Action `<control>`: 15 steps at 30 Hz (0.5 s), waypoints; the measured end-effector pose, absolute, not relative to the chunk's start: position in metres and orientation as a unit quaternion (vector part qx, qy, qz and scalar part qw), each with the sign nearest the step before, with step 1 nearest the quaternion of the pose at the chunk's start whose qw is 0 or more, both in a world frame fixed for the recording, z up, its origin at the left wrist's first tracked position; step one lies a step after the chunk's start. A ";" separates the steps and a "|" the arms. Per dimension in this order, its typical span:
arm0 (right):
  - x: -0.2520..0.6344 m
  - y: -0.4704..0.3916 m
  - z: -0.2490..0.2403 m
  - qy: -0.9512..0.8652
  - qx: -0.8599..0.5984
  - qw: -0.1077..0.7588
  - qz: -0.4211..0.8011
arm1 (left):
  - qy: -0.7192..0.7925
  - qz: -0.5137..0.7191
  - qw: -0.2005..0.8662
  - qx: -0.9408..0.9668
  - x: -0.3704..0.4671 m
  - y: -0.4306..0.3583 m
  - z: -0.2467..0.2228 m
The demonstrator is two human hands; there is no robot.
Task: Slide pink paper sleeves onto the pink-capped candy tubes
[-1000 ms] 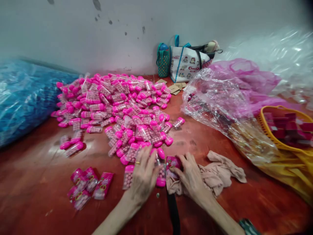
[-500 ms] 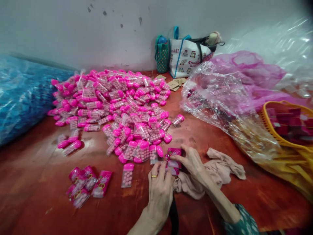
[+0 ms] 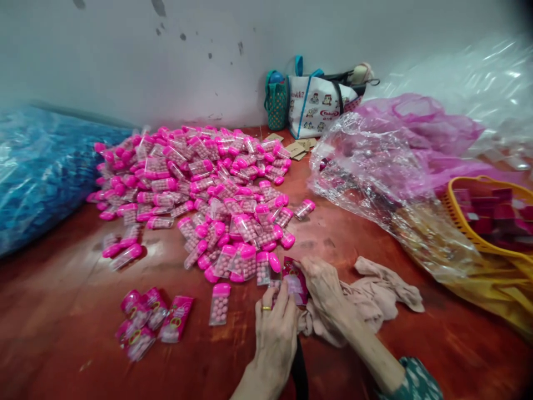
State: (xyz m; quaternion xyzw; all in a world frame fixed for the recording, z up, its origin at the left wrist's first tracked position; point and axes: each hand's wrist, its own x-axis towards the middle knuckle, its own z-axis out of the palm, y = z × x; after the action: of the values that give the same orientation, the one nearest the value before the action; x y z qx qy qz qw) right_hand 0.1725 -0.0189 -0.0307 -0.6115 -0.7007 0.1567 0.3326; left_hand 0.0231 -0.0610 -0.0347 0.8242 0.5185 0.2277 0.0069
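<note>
My right hand (image 3: 325, 286) pinches the edge of a printed pink sleeve (image 3: 296, 286), which stands nearly upright above the table. My left hand (image 3: 273, 328), with a ring on one finger, is closed just to its left around a small clear candy box, mostly hidden by the fingers. A big heap of clear candy boxes (image 3: 208, 183) with pink lids and pink balls lies beyond both hands. One upright-facing candy box (image 3: 219, 305) lies alone left of my left hand. Farther left is a small group of sleeved candy boxes (image 3: 177, 319).
A beige cloth (image 3: 372, 297) lies under and right of my right forearm. At the right a yellow basket (image 3: 452, 208) holds pink sleeves, beside crumpled clear plastic (image 3: 362, 161). A blue bag (image 3: 45, 178) stands left; a white tote (image 3: 318, 105) is against the wall.
The pink sleeve has been turned and raised in my right hand; its plain purple side now shows more. My left hand stays close by. The view has tilted slightly upward.
</note>
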 end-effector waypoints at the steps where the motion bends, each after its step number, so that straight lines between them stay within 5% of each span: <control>1: 0.172 -0.015 -0.030 -0.698 -0.609 0.338 0.168 | 0.516 0.225 0.007 0.827 0.022 -0.061 -0.034; 8: 0.163 -0.010 -0.015 -0.626 -0.610 0.422 0.239 | 0.498 0.215 0.013 0.840 0.009 -0.052 -0.028; 15: 0.171 -0.022 0.004 -0.477 -0.642 0.515 0.308 | 0.440 0.331 0.096 0.829 0.020 -0.049 0.000</control>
State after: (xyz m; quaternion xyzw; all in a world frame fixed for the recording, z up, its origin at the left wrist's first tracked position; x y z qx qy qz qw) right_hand 0.1714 -0.0217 0.0042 -0.6423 -0.4769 0.3078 0.5151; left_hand 0.0202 -0.0494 0.0001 0.8295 0.4396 0.3310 0.0959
